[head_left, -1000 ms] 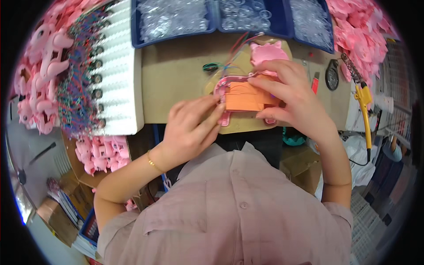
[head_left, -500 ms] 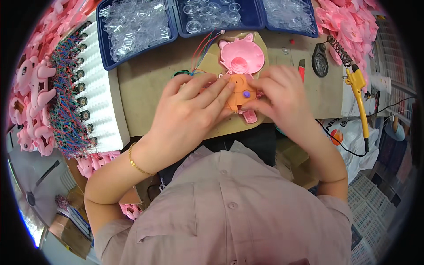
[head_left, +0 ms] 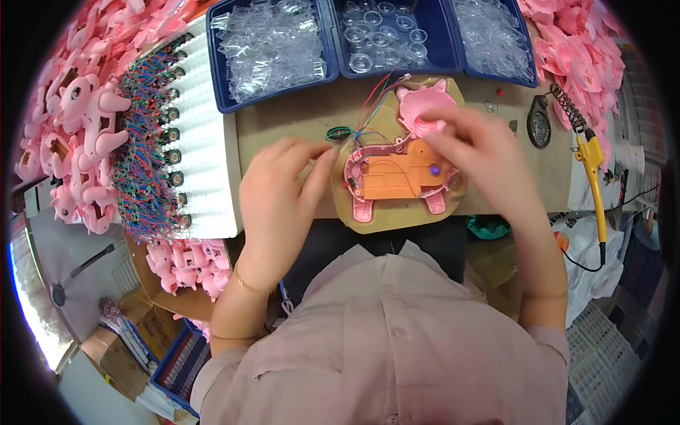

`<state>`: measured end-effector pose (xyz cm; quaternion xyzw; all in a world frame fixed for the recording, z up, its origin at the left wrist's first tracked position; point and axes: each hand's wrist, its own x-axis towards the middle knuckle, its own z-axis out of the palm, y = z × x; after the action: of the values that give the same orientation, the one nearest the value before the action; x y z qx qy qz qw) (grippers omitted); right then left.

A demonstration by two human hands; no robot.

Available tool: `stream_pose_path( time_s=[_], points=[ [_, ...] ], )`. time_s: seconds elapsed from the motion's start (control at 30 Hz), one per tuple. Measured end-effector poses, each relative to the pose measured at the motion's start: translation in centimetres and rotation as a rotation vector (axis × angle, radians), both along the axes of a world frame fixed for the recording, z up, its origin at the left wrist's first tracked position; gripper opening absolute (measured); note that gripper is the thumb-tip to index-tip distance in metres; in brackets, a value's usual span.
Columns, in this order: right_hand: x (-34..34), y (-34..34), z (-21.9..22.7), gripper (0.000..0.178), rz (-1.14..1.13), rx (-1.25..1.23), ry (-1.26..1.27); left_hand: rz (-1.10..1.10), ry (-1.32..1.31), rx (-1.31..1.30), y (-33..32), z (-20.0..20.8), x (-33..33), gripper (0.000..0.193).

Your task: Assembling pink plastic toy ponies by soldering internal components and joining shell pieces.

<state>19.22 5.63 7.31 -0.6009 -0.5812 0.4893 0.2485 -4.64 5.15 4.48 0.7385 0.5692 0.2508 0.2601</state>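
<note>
A pink toy-animal half shell (head_left: pixel 363 211) lies hollow side up, with an orange plastic box (head_left: pixel 389 178) seated in its body and a purple round piece (head_left: pixel 435 170) on the box. Its pink head part (head_left: pixel 419 103) points away from me. Thin coloured wires (head_left: pixel 371 106) run out at the upper left of the body. My left hand (head_left: pixel 283 185) is beside those wires, thumb and forefinger pinched together; what is between them, if anything, is too small to make out. Over the head part hovers my right hand (head_left: pixel 482 150), thumb and fingers apart, holding nothing visible.
Blue bins of clear plastic parts (head_left: pixel 273 53) line the back. Speakers with bundled wires (head_left: pixel 152 142) sit on a white foam rack (head_left: pixel 216 163) at left, beside piled pink toys (head_left: pixel 88 113). At right are a yellow-handled soldering iron (head_left: pixel 589 159) and a black oval piece (head_left: pixel 538 127).
My hands have moved apart, uncovering the orange box and body shell. The left hand went to the wires, the right up to the head part. The whole view has shifted.
</note>
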Motion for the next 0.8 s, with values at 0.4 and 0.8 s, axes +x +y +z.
stream_pose_path(
  time_s=[0.4,0.8],
  points=[
    [0.7,-1.4,1.2,0.021,0.39,0.476,-0.224,-0.316,-0.218,-0.112,1.8,-0.8,2.4,0.019],
    [-3.3,7.1,-2.1,0.023,0.663,0.209,-0.492,-0.496,-0.161,0.123,2.0,-0.4,2.8,0.02]
  ],
)
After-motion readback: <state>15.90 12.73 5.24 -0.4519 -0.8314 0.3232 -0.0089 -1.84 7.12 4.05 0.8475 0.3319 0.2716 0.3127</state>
